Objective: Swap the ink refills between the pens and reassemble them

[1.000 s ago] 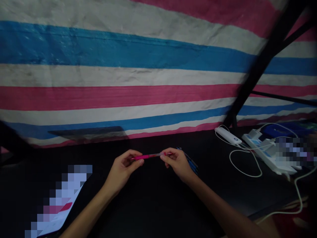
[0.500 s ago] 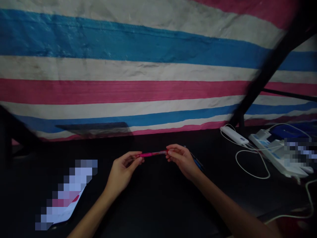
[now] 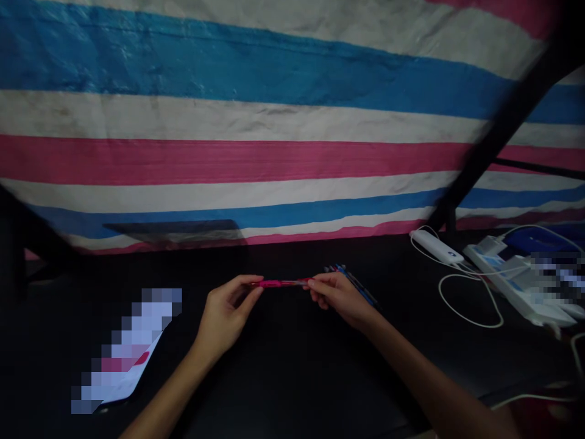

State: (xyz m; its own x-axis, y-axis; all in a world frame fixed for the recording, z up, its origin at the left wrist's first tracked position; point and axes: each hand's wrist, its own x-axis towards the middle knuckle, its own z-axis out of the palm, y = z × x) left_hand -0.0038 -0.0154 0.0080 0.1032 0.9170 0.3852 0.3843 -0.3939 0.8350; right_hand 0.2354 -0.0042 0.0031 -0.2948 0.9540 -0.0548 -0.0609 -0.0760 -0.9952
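Observation:
A slim pink pen (image 3: 280, 283) is held level between both hands above a black table (image 3: 292, 366). My left hand (image 3: 226, 314) pinches its left end with thumb and fingertips. My right hand (image 3: 338, 297) pinches its right end, fingers curled. Several blue pens (image 3: 354, 281) lie on the table just behind my right hand, partly hidden by it.
A white sheet of paper (image 3: 125, 353) lies at the front left. At the right are a white power bank (image 3: 436, 247), a looped white cable (image 3: 470, 305) and a white power strip (image 3: 516, 280). A striped tarp (image 3: 256, 122) hangs behind, crossed by a dark slanting bar (image 3: 493, 140).
Both hands keep their pinch on the pink pen and have barely moved. The view has tilted slightly, and more of the blue pens shows behind my right hand.

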